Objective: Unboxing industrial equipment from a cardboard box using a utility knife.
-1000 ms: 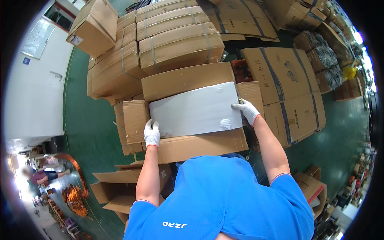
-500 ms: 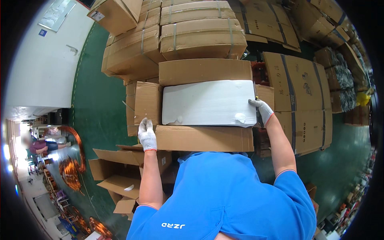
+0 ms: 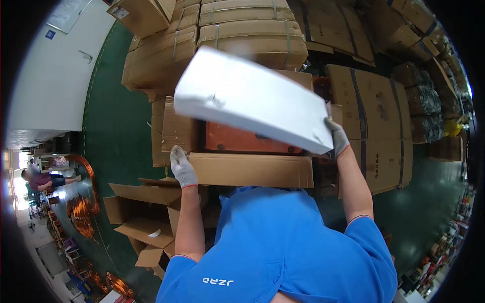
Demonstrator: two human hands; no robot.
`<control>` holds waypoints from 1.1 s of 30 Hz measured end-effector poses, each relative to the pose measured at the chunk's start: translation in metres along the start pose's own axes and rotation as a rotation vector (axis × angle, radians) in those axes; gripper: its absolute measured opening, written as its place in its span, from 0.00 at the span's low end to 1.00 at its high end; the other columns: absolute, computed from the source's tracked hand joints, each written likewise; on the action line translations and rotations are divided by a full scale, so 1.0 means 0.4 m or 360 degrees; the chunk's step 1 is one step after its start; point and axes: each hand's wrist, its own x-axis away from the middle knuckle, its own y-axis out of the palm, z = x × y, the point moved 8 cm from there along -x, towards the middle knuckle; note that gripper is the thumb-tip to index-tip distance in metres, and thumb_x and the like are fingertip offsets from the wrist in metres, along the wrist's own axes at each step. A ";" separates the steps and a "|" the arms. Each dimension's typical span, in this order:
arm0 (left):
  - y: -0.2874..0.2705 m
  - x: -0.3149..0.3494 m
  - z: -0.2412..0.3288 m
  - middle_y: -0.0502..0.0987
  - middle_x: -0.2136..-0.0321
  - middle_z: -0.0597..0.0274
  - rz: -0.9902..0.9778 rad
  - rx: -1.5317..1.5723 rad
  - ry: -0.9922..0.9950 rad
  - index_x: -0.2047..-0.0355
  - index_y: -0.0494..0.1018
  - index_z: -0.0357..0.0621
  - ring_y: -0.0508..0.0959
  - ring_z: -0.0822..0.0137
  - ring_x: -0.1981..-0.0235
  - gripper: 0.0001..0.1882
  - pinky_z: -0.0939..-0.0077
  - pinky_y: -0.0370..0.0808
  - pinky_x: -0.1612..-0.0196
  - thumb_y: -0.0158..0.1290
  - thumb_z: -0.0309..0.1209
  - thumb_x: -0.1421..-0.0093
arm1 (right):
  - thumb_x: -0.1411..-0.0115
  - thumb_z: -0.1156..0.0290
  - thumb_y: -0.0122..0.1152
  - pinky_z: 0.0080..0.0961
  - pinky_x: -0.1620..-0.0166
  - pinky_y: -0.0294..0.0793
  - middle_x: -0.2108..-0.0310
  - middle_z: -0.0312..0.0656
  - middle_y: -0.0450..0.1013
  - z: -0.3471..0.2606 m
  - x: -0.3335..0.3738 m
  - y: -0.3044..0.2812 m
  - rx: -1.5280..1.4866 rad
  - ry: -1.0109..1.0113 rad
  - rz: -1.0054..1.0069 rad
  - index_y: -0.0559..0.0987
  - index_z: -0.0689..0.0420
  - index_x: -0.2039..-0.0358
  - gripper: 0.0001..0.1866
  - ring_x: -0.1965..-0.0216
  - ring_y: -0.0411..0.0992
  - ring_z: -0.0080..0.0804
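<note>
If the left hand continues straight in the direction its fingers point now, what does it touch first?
Probably the cardboard flap of the open box just beyond the left hand; depth is hard to judge.

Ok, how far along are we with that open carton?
Done: the carton has its flaps folded out, and the white foam slab is off it, exposing an orange item inside. In hand: the right hand grips the slab's corner, tilted above the carton; the left hand rests on the front flap. Left: the slab isn't set down, and the orange item sits inside.
</note>
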 end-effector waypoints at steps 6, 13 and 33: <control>0.057 0.014 0.103 0.78 0.51 0.63 -0.0020 0.0088 0.0029 0.38 0.74 0.37 0.78 0.72 0.54 0.27 0.76 0.77 0.48 0.52 0.47 0.24 | 0.28 0.55 0.61 0.50 0.35 0.76 0.36 0.50 0.73 -0.206 0.114 -0.002 -0.0155 -0.1024 -0.0133 0.64 0.58 0.28 0.35 0.38 0.75 0.48; 0.298 0.059 0.123 0.79 0.47 0.63 -0.0683 0.0216 -0.0066 0.38 0.74 0.38 0.77 0.74 0.54 0.21 0.78 0.77 0.48 0.52 0.38 0.23 | 0.27 0.54 0.59 0.50 0.37 0.77 0.40 0.50 0.74 -0.179 0.359 -0.082 -0.0236 -0.1351 0.0590 0.67 0.61 0.32 0.32 0.41 0.76 0.47; 0.939 0.425 0.236 0.81 0.48 0.54 -0.2127 -0.0300 0.0599 0.38 0.73 0.32 0.81 0.65 0.54 0.22 0.75 0.79 0.51 0.49 0.38 0.23 | 0.40 0.66 0.72 0.30 0.75 0.74 0.68 0.36 0.76 0.879 1.331 -0.494 -0.1512 -0.2502 0.2810 0.72 0.53 0.46 0.25 0.76 0.74 0.30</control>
